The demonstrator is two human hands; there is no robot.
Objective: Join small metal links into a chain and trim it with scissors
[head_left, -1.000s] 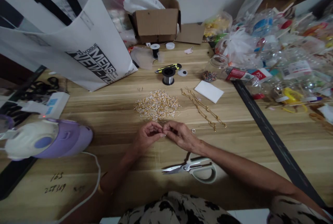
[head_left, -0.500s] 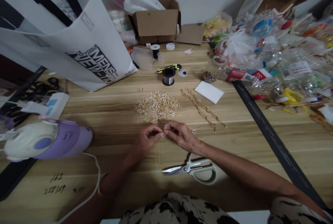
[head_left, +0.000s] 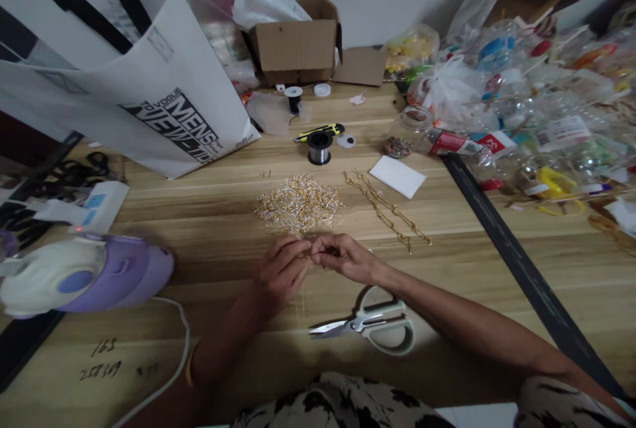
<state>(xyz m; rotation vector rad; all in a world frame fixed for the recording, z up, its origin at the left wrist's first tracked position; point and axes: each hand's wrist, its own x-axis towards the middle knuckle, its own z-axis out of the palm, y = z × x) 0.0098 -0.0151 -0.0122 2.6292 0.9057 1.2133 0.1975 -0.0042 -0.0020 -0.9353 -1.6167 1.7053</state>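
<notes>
Head view: right hand (head_left: 344, 258) has fingertips pressed together, contents hidden; left hand's (head_left: 282, 271) grip is unclear; a forward knock could scatter the pile of small pieces (head_left: 299, 203).

Dim light leaves the near edge of the wooden tabletop (head_left: 472, 242) shadowed. Wide-angle distortion stretches the white shopping bag (head_left: 189, 70); fine detail between the left hand (head_left: 282, 270) and right hand (head_left: 348, 259) looks soft.

I see the left hand (head_left: 284, 270) and the right hand (head_left: 346, 258) close together over the desk (head_left: 477, 275), beside shiny pieces (head_left: 298, 204); scissors (head_left: 358, 324) lie near.
</notes>
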